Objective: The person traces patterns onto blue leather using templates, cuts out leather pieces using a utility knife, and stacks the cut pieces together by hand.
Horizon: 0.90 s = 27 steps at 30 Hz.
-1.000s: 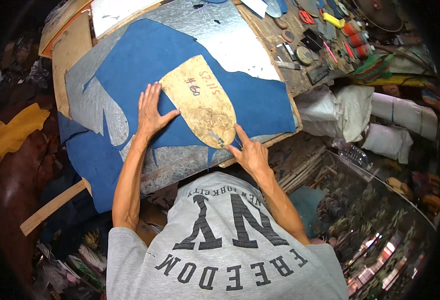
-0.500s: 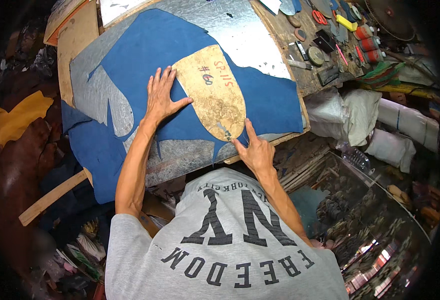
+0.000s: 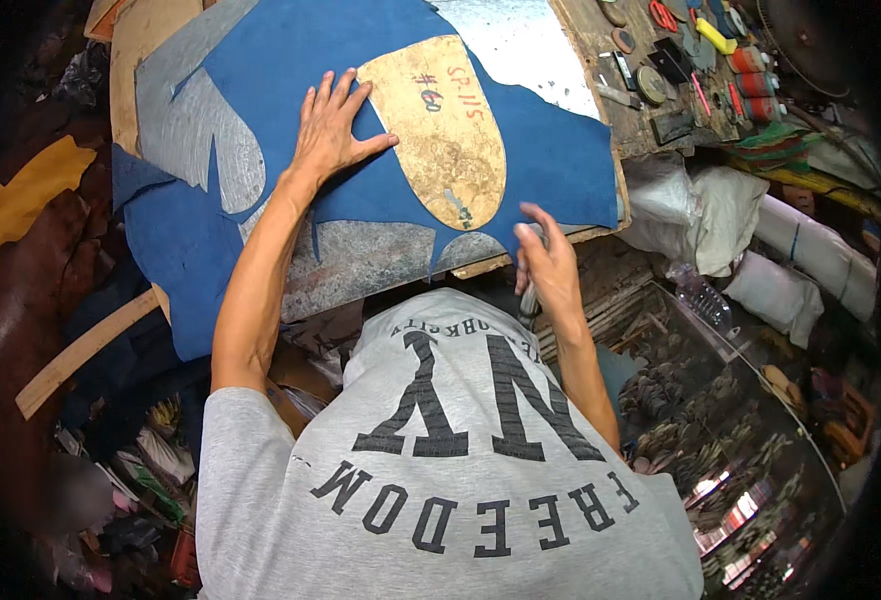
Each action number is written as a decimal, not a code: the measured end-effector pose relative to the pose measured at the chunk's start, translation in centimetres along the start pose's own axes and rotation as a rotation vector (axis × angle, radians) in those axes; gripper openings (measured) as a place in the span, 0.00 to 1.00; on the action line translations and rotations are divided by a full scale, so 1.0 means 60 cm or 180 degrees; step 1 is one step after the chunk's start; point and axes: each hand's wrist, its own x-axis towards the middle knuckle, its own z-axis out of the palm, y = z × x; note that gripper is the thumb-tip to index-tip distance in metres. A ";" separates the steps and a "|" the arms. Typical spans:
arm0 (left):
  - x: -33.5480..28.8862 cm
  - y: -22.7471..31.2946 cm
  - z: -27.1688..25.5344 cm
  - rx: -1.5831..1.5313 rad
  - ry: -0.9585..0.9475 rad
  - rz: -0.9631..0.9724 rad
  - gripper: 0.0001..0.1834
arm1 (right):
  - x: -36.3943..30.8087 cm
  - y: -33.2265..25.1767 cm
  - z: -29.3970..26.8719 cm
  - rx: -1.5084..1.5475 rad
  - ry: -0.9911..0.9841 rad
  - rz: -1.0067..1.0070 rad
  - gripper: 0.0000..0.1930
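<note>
A sheet of blue leather (image 3: 550,150) lies spread over a metal-topped work board. On it rests a tan, scuffed pattern board (image 3: 450,150), long with a rounded near end and handwritten marks. My left hand (image 3: 332,130) presses flat on the leather along the pattern's left side, fingers spread and thumb at its edge. Off the pattern's near right end, my right hand (image 3: 548,262) is raised with curled fingers, apart from the pattern. A slim greyish thing shows below those fingers, mostly hidden; I cannot make out its kind.
Bare metal (image 3: 360,255) shows along the board's near edge. To the right, a wooden bench (image 3: 615,100) carries red-handled scissors (image 3: 662,15), round tins and several red-and-grey containers (image 3: 757,84). White wrapped bundles (image 3: 725,215) lie below it. Yellow leather (image 3: 35,195) hangs at the left.
My right hand has lifted off the pattern's near end and drawn right, its fingers now curled. My left hand stays by the pattern. The whole view has shifted, with the board higher in it.
</note>
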 end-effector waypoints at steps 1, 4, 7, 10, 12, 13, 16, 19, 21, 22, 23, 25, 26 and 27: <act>0.000 0.000 -0.002 0.0004 0.0003 0.0006 0.51 | -0.027 -0.022 -0.005 0.0977 -0.0125 0.0835 0.24; 0.006 0.018 -0.019 0.0081 -0.0167 -0.0090 0.46 | -0.094 0.018 0.017 0.1287 0.0090 0.0854 0.22; 0.013 0.039 -0.045 0.0325 -0.0208 0.0293 0.36 | -0.090 0.003 0.025 0.1099 -0.0052 0.0880 0.22; 0.041 0.044 -0.065 0.0253 -0.0923 0.1014 0.24 | -0.028 -0.039 0.054 -0.1411 -0.0908 -0.0517 0.25; 0.102 0.048 -0.064 -0.0132 -0.1696 0.1006 0.21 | 0.037 -0.067 0.090 -0.1773 -0.1019 -0.1326 0.23; 0.138 0.051 -0.073 -0.0263 -0.2091 0.0867 0.21 | 0.079 -0.082 0.110 -0.1957 -0.1037 -0.1418 0.22; 0.211 0.019 -0.058 -0.1776 -0.3170 -0.0278 0.46 | 0.184 -0.129 0.195 -0.2068 -0.0721 -0.1978 0.17; 0.253 0.043 -0.074 -0.1857 -0.3490 -0.0446 0.64 | 0.275 -0.114 0.238 -0.2495 -0.0130 -0.2113 0.16; 0.274 0.045 -0.086 -0.1274 -0.4048 -0.0516 0.66 | 0.290 -0.128 0.260 -0.2515 -0.0088 -0.1927 0.16; 0.270 0.052 -0.089 -0.1282 -0.4060 -0.0501 0.66 | 0.294 -0.128 0.263 -0.2529 0.0018 -0.1684 0.16; 0.263 0.061 -0.089 -0.1170 -0.3866 -0.0497 0.64 | 0.299 -0.124 0.265 -0.2537 0.0026 -0.1667 0.16; 0.259 0.069 -0.095 -0.1061 -0.3669 -0.0484 0.62 | 0.306 -0.118 0.268 -0.2563 0.0149 -0.1695 0.17; 0.260 0.071 -0.099 -0.1020 -0.3738 -0.0398 0.61 | 0.309 -0.117 0.270 -0.2593 0.0185 -0.1722 0.17; 0.261 0.072 -0.102 -0.0977 -0.3806 -0.0309 0.61 | 0.310 -0.114 0.271 -0.2600 0.0196 -0.1720 0.17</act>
